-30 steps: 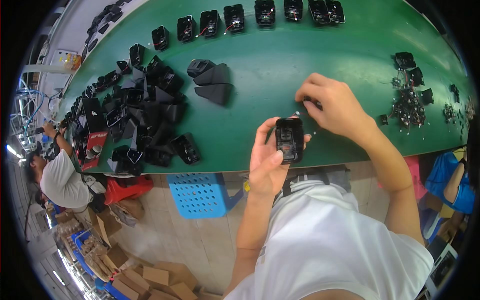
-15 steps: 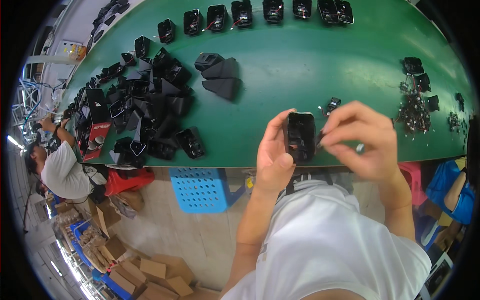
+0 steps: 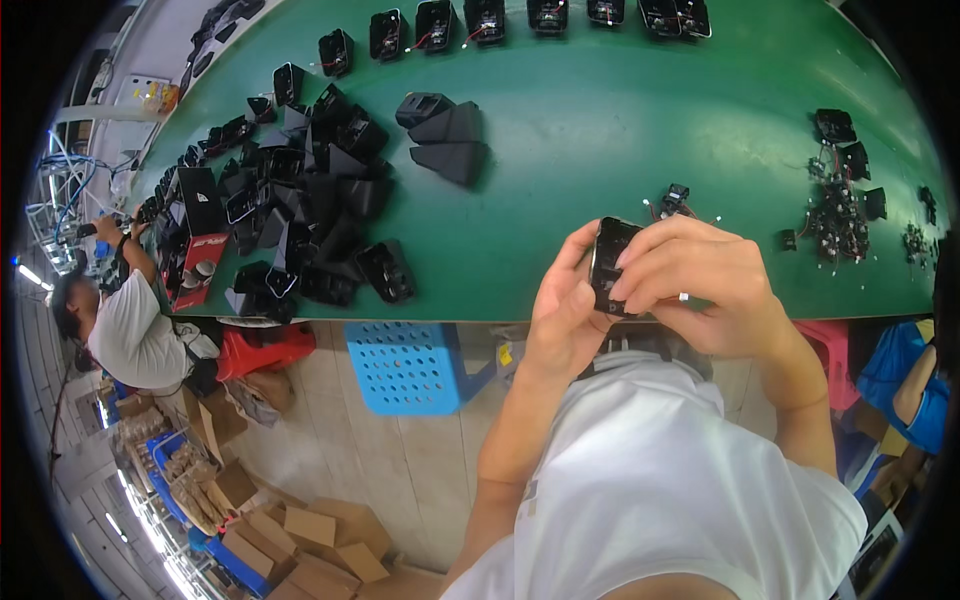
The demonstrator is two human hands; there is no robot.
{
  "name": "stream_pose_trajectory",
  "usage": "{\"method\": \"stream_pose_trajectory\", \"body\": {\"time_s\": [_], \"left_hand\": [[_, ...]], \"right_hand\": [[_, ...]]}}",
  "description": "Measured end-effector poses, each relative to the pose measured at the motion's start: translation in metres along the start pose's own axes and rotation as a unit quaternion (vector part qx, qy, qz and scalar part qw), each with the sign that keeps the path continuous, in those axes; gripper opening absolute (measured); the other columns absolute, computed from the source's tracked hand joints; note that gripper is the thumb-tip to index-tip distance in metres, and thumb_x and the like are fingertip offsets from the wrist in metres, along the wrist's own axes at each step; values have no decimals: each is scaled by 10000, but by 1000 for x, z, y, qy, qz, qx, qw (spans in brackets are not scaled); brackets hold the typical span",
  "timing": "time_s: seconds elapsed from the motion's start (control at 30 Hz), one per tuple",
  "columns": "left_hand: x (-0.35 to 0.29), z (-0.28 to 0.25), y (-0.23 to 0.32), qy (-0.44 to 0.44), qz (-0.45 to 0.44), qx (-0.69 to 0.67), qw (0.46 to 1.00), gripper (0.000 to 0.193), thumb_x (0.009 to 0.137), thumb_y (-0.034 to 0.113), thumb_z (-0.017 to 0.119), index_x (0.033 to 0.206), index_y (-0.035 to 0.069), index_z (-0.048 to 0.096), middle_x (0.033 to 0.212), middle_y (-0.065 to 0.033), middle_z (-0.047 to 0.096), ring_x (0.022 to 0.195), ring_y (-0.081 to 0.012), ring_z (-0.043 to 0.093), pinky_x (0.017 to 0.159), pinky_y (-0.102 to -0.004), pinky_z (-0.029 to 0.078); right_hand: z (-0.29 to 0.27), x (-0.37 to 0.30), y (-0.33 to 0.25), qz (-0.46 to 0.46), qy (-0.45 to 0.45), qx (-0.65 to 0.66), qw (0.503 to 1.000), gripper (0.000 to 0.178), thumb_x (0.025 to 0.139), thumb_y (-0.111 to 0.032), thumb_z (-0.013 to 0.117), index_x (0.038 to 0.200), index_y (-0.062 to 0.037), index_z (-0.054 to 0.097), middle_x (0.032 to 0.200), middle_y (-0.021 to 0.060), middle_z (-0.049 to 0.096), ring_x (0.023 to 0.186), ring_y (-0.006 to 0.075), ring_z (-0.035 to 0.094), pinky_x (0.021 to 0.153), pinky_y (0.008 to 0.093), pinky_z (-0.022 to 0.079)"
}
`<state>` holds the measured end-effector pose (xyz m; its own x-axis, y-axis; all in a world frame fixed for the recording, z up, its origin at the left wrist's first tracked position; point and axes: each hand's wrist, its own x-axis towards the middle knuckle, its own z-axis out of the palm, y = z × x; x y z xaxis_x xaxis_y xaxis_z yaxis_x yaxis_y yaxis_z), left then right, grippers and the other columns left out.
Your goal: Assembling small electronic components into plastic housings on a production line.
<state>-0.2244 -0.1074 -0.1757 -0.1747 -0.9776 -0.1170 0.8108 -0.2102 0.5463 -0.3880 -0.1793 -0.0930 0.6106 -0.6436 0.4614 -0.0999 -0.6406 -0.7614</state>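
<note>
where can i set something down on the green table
Widest patch on the green table: between the three black housings and the wired pile, below the row of open housings. Smaller: between the housing heap and the left hand. Crowded: heap, pile, and beyond the right hand, by a small wired part.

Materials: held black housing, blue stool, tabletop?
Black housing: likely moulded plastic, somewhat glossy; its edge catches light.
Blue stool: probably plastic, satin; uniform colour, rows of round holes.
Tabletop: smooth green covering, soft pale reflections; mat or laminate, can't tell.
</note>
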Motion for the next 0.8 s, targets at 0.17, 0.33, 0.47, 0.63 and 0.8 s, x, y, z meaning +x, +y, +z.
{"method": "stream_pose_trajectory", "body": {"time_s": [0.17,0.33,0.47,0.63,0.8], "left_hand": [[1,-5,-3,-45,-32,-34,998,789,952,420,633,1480,-20,244,1287,-190,536,1015,-271,673,643,-306,646],[1,-1,-3,-18,-9,-45,999,786,905,321,713,1472,10,266,1308,-174,520,1048,-253,654,695,-315,633],[4,5,-6,-7,98,50,994,812,836,180,788,1461,38,289,1365,-152,471,1115,-232,607,772,-330,612],[4,7,-8,4,210,157,965,841,778,94,824,1444,55,313,1464,-185,373,1299,-276,477,943,-379,560],[1,9,-7,12,210,176,962,860,755,77,837,1442,66,321,1486,-198,347,1349,-288,422,1046,-416,490]], "right_hand": [[-8,3,4,0,-14,11,1000,242,588,127,715,772,-29,692,826,58,732,835,263,696,728,350,564],[-5,3,3,0,-43,3,999,228,627,104,738,808,-27,695,859,64,718,796,243,685,698,329,554],[-4,-3,-4,94,-1,-19,995,199,678,70,773,837,-20,693,880,91,675,747,217,667,675,306,548],[8,-11,-8,163,51,-12,985,171,719,77,775,843,-8,694,884,107,679,769,191,672,698,286,562],[15,-19,-4,215,131,132,959,183,750,125,742,892,36,667,879,135,702,823,194,692,745,290,578]]}}
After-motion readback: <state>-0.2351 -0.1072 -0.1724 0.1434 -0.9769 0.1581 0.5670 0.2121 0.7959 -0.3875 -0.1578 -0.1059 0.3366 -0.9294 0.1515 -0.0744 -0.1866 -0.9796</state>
